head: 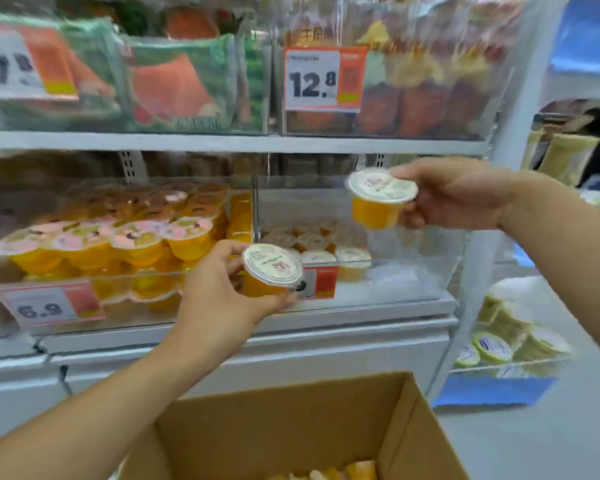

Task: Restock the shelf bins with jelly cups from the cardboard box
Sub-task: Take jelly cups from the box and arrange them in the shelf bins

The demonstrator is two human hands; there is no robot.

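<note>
Worn on the head, looking forward and slightly down at a shop shelf (pixel 236 142) from close range. Wide-angle (edges bowed and smeared), taking in two tiers of clear bins (pixel 361 216) straight ahead, an open cardboard box (pixel 291 414) at the bottom edge just below the viewpoint, and both forearms reaching in from the lower left and the right. Only one view, so nothing shared with another.

2 forearms in shot, both bare from the lower frame edge up to the wrist, no sleeve edge showing on either one. The left hand (pixel 222 289) wears nothing: no glove, no ring, no band at the wrist. Same on the right hand (pixel 454 192), bare fingers, bare wrist, nothing strapped on
</note>
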